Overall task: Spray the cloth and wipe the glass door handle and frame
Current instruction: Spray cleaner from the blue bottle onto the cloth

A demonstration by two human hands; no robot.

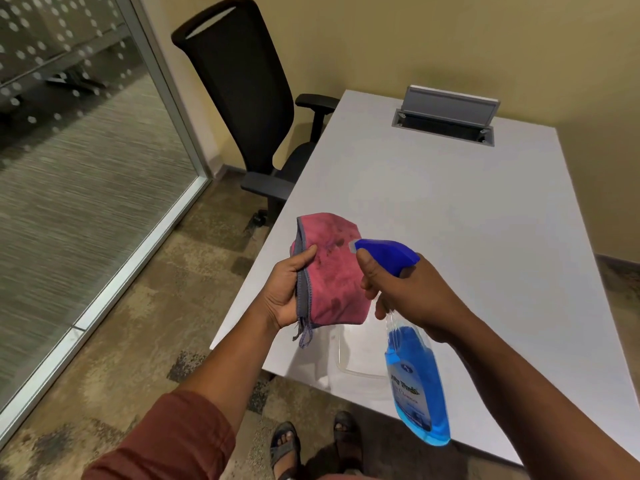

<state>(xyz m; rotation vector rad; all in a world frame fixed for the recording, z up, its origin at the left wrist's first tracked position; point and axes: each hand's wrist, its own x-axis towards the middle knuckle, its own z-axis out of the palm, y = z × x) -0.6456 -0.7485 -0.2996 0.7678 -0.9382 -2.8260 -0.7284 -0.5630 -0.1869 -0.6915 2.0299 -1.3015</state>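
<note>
The door handle cannot be made out anywhere in the head view; only a pane of dotted frosted glass (69, 133) with its pale metal frame (180, 109) runs along the left edge, cut off at the top and left. The label on the clear plastic spray bottle of blue liquid (415, 386) is blurred and unreadable, and the bottle's neck is hidden behind the right hand (405, 292). The trigger itself is covered by that hand's fingers, so whether it is squeezed cannot be told.

The left hand (287, 292) holds a folded pink cloth with a grey stitched edge (332, 275) up over the near left corner of a light grey rectangular table (450, 209), thumb curled over the cloth's front and fingers hidden behind it. Loose threads hang from the cloth's lower corner. The right hand is wrapped round the bottle just under its dark blue spray head (384, 252), whose nozzle points left and sits just beside the cloth's face. The bottle hangs tilted, its base toward the person.

A black mesh office chair (242, 91) stands at the table's left side, near the glass. A raised grey cable flap (446, 109) sits at the table's far end. Sandalled feet (311, 441) show below on the mottled carpet (156, 306).
</note>
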